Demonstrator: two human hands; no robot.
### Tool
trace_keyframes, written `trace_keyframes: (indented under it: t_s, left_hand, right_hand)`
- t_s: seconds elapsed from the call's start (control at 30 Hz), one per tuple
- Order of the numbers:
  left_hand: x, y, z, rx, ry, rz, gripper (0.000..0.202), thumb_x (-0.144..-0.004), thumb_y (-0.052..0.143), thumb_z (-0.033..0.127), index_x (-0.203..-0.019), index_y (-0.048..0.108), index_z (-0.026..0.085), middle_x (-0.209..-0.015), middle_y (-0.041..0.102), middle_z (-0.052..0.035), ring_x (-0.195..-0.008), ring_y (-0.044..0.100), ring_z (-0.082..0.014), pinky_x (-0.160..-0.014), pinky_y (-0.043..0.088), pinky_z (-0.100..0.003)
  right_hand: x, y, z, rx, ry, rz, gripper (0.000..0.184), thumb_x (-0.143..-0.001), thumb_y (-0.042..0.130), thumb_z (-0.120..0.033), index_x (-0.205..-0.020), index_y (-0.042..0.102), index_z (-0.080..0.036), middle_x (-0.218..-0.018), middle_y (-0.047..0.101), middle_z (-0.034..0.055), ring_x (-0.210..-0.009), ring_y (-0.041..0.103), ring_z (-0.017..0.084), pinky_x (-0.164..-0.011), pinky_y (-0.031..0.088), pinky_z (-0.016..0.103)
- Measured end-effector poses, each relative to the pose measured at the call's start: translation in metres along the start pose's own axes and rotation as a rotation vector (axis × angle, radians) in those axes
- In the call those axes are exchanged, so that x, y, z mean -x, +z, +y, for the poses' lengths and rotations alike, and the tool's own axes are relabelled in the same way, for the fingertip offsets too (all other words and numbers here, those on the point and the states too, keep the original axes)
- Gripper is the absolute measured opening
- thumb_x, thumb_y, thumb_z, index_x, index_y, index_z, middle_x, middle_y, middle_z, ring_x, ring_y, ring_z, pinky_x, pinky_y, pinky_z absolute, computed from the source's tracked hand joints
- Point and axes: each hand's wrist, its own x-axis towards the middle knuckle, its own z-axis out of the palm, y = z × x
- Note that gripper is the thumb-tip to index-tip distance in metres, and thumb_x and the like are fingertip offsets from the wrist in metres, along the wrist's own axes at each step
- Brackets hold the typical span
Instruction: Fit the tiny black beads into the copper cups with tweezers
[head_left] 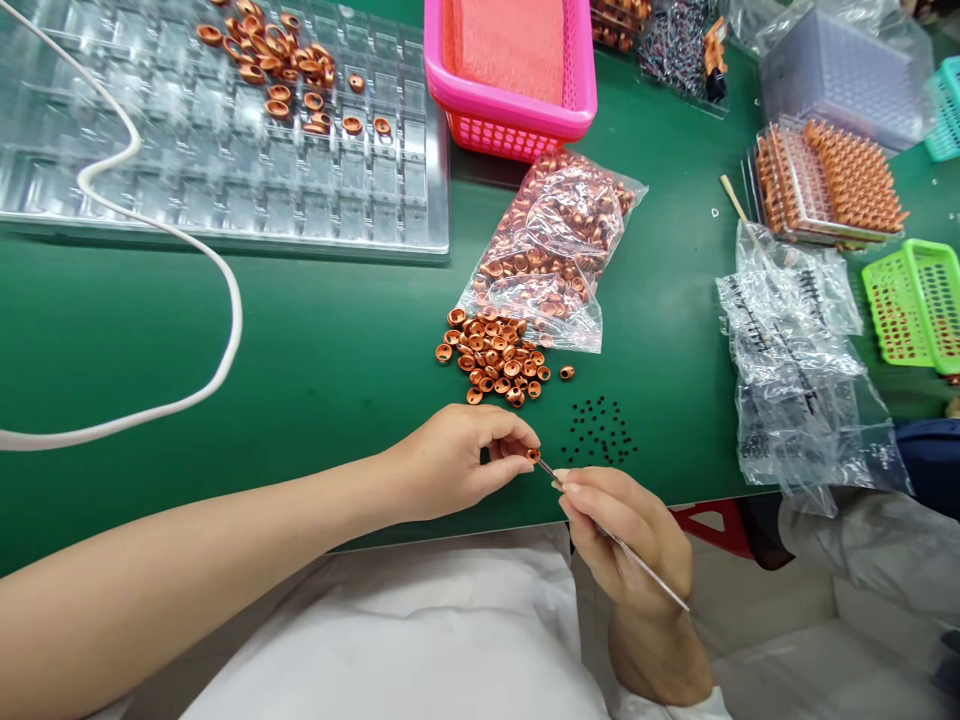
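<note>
Between the thumb and forefinger of my left hand [457,455] is a small copper-coloured cup-shaped part [532,455]. My right hand [634,540] pinches a thin metal tool [645,567], like tweezers or a pick, whose tip meets that part. Whether the tip carries anything is too small to tell. Just beyond my left hand lies a loose pile of the same copper cups [499,358], some with a dark hole. Tiny black pieces [600,432] are scattered on the green table [315,340] beyond my right hand.
A clear bag [559,245] of copper cups lies behind the pile. A clear tray [225,190] holding more cups stands at left, crossed by a white cable [232,310]. A pink basket [517,115], plastic bags [795,350] and a green basket [911,305] lie farther off.
</note>
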Motion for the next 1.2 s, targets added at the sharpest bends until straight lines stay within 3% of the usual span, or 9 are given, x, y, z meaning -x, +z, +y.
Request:
trace_keyframes:
  t_s: [0.17,0.5,0.87,1.2]
  left_hand:
    - [-0.0002,-0.0002,-0.0004,0.002,-0.009,-0.002,0.011,-0.090,0.068,0.016,-0.095,0.076,0.012,-0.083,0.078,-0.0037,-0.071,0.069,-0.0121,-0.068,0.054,-0.020]
    - [0.0006,-0.0007,-0.0022,-0.014,0.016,0.003,0.010,-0.090,0.067,0.017,-0.094,0.076,0.012,-0.082,0.078,-0.0036,-0.070,0.070,-0.0124,-0.067,0.054,-0.020]
    - [0.0033,0.0059,-0.0074,-0.075,0.118,0.042,0.010,-0.091,0.065,0.016,-0.093,0.074,0.012,-0.080,0.076,-0.0040,-0.070,0.069,-0.0127,-0.067,0.054,-0.020]
    - [0.0002,0.0006,-0.0022,0.005,0.001,0.010,0.013,-0.091,0.065,0.022,-0.095,0.075,0.014,-0.084,0.079,-0.0043,-0.073,0.072,-0.0140,-0.069,0.057,-0.022]
  right_hand:
    - [-0.0031,0.0011,-0.0025,0.016,-0.063,0.005,0.040,-0.089,0.066,-0.001,-0.125,0.065,-0.017,-0.105,0.078,0.0096,-0.095,0.077,0.019,-0.078,0.068,0.031]
    - [-0.0035,0.0006,-0.0022,0.004,-0.057,-0.022,0.040,-0.088,0.065,0.002,-0.124,0.065,-0.016,-0.107,0.077,0.0106,-0.096,0.075,0.018,-0.079,0.067,0.031]
    - [-0.0018,0.0041,-0.0018,0.015,-0.069,-0.058,0.039,-0.088,0.065,0.002,-0.124,0.063,-0.013,-0.110,0.074,0.0135,-0.103,0.073,0.019,-0.084,0.065,0.032]
    - [-0.0015,0.0039,-0.0033,0.005,-0.015,0.046,0.037,-0.090,0.065,-0.002,-0.123,0.065,-0.019,-0.106,0.077,0.0087,-0.094,0.076,0.018,-0.078,0.067,0.031]
